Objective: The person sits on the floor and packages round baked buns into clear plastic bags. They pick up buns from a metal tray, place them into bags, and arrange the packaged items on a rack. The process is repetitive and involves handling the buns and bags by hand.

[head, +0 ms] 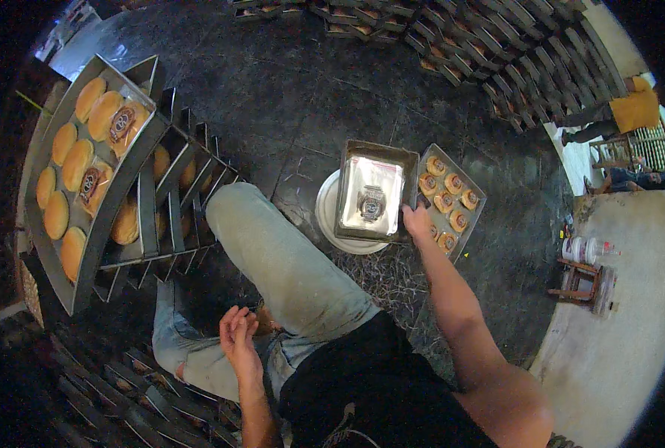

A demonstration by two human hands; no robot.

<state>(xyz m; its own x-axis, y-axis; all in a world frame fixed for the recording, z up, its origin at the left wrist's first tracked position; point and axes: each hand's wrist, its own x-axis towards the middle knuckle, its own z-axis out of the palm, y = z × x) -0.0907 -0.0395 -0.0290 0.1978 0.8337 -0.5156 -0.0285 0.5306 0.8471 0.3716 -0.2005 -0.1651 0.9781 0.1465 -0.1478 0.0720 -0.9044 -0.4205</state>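
Note:
My right hand [418, 223] is at the right wall of a deep metal box [341, 196], its fingers gripping the rim. Inside the box lies a stack of clear printed plastic bags [370, 193]. Beneath it is a round white lid or stool top [328, 207]. A metal tray [467, 232] of small round topped buns [444, 201] adjoins the box on the right. My left hand [240, 339] hovers over my lap, fingers loosely curled, with nothing visible in it.
At left, stacked metal trays [164, 224] hold buns [76, 162]; two on top are in printed bags. More tray stacks [478, 50] line the far side and lower left [120, 392]. A person in yellow [635, 109] stands far right, near a wooden stool [581, 280] and white tubs [581, 250].

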